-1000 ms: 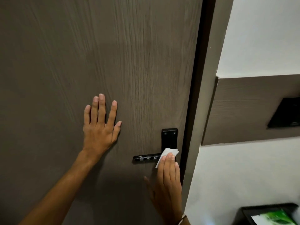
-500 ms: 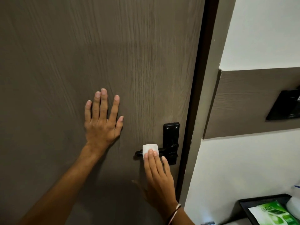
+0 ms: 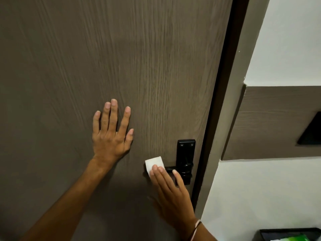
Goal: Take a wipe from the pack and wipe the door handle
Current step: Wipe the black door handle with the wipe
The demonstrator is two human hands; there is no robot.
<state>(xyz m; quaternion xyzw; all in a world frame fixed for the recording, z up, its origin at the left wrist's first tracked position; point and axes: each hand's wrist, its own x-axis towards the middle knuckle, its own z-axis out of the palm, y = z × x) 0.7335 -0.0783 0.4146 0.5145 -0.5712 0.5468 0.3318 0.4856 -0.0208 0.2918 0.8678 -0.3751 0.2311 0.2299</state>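
A black lever door handle (image 3: 185, 160) on its tall backplate sits at the right edge of a dark wood-grain door (image 3: 121, 58). My right hand (image 3: 171, 193) presses a folded white wipe (image 3: 154, 163) onto the left end of the lever, so most of the lever is hidden under the fingers and the wipe. My left hand (image 3: 112, 134) lies flat on the door, fingers spread, to the left of the handle and a little above it. The green wipe pack (image 3: 295, 238) peeks in at the bottom right corner.
The door frame (image 3: 224, 119) runs down the right of the door. Beyond it is a white wall with a brown panel (image 3: 271, 122) carrying a black plate (image 3: 311, 134). A black tray (image 3: 271, 232) holds the pack at the bottom right.
My right hand has slid the wipe leftward along the lever, from beside the backplate to the lever's left end. My left hand has stayed flat on the door.
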